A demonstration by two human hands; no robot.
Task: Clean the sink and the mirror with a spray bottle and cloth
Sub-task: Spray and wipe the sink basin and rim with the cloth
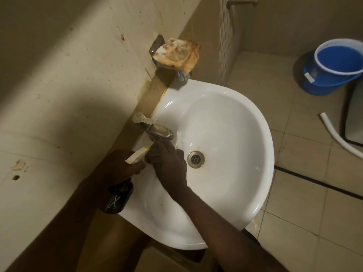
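A white sink (225,118) hangs on the wall below me, with a metal faucet (157,131) at its left rim and a drain (195,159) in the bowl. My left hand (121,170) grips the neck of a dark spray bottle (117,200) over the sink's left rim. Its white and yellow spray head (137,155) points toward the faucet. My right hand (168,165) reaches across the bowl, fingers curled round the nozzle end just under the faucet. A stained orange-white cloth (176,53) lies on a wall-mounted metal holder above the sink. No mirror surface is clearly in view.
A blue bucket (334,65) stands on the tiled floor at the upper right. A white hose (337,138) and a dark-framed panel (353,114) lie by the right edge. The stained wall (59,95) runs along the left.
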